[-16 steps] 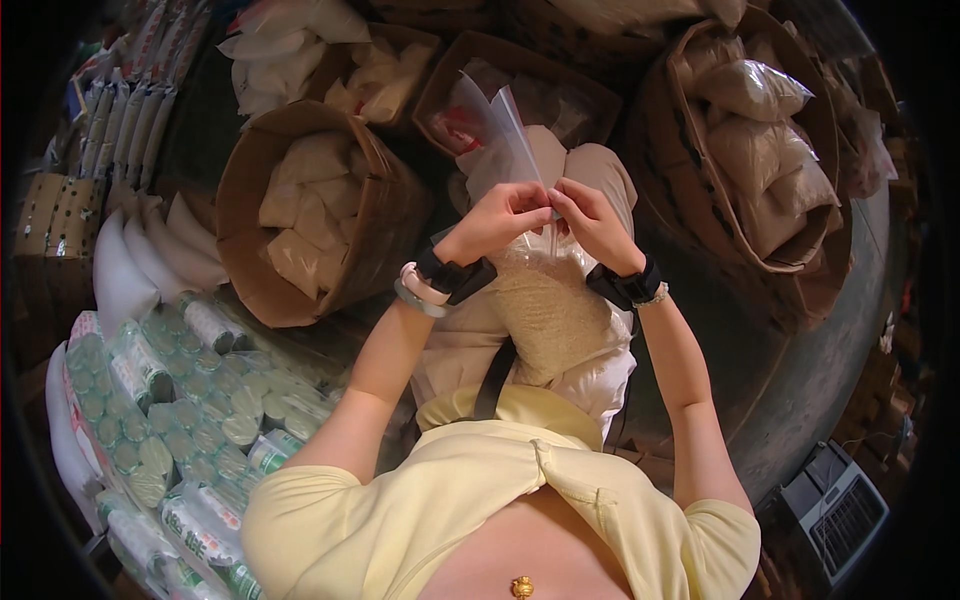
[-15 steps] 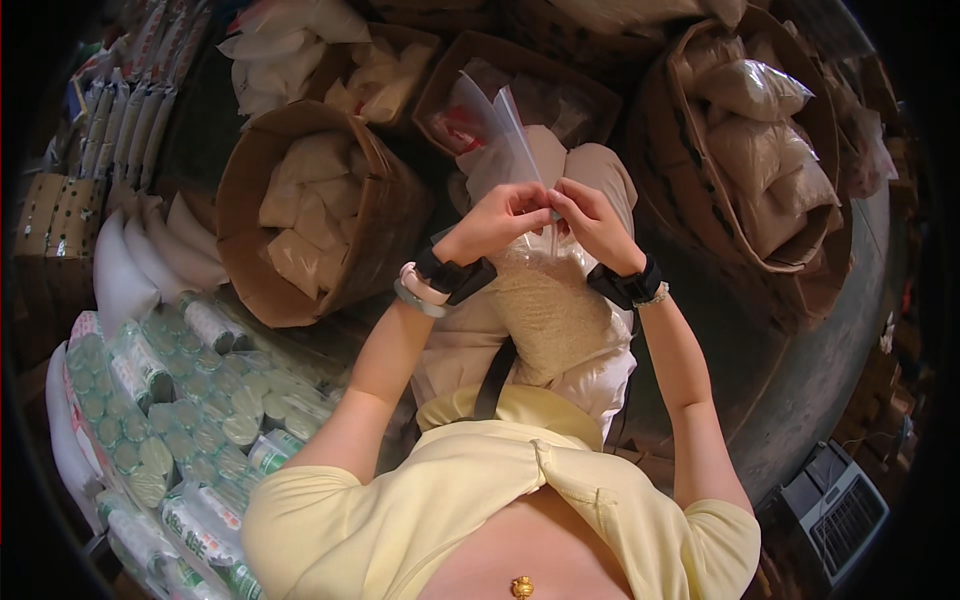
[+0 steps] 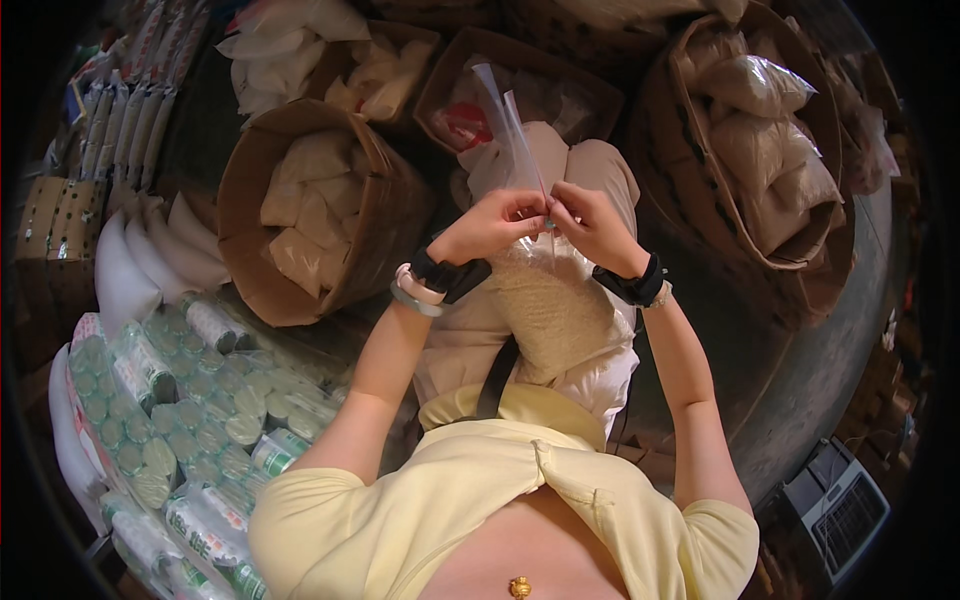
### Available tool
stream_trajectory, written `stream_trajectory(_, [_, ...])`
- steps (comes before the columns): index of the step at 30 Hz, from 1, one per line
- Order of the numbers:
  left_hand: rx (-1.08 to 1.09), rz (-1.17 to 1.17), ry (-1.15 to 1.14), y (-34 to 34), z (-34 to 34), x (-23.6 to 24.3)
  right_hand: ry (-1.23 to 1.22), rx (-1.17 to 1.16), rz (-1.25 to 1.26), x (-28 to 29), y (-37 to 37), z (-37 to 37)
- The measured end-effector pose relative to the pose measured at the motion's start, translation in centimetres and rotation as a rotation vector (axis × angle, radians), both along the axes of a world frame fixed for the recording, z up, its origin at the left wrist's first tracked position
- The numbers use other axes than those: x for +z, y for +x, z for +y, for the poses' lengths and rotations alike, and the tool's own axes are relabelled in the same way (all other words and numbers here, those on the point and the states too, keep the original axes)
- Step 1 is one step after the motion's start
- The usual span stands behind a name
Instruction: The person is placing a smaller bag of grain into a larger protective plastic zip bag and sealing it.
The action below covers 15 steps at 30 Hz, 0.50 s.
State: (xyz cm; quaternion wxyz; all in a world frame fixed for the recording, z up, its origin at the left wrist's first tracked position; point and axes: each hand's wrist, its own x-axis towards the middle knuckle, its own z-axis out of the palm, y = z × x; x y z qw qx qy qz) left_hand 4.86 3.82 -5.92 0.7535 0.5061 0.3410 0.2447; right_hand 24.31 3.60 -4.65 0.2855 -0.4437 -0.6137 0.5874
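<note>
Left hand (image 3: 492, 226) and right hand (image 3: 602, 230) pinch the gathered neck of a granule-filled clear plastic bag (image 3: 567, 318) — body resting on the lap (image 3: 445, 345), which presumably bears its weight.

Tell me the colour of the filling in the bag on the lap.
The filling is pale tan; the head view shows it best.

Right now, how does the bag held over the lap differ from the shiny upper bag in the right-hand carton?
Handling: the held bag is pinched by the left hand and right hand; the carton bag is untouched.
Top: the held bag has loose plastic flaps beyond the hands; the carton bag shows no long flaps.
Setting: the held bag rests on the legs; the carton bag lies among others.
Both: clear plastic, pale contents.
</note>
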Motion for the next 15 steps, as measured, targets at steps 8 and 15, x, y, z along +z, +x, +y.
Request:
stream_trajectory(8, [-0.023, 0.001, -0.024, 0.1, -0.2, 1.2, 0.288, -0.068, -0.122, 0.4, -0.4, 0.0])
stream_trajectory(15, [-0.019, -0.093, -0.084, -0.5, -0.1, 1.3, 0.184, 0.007, -0.092, -0.5, 0.5, -0.2])
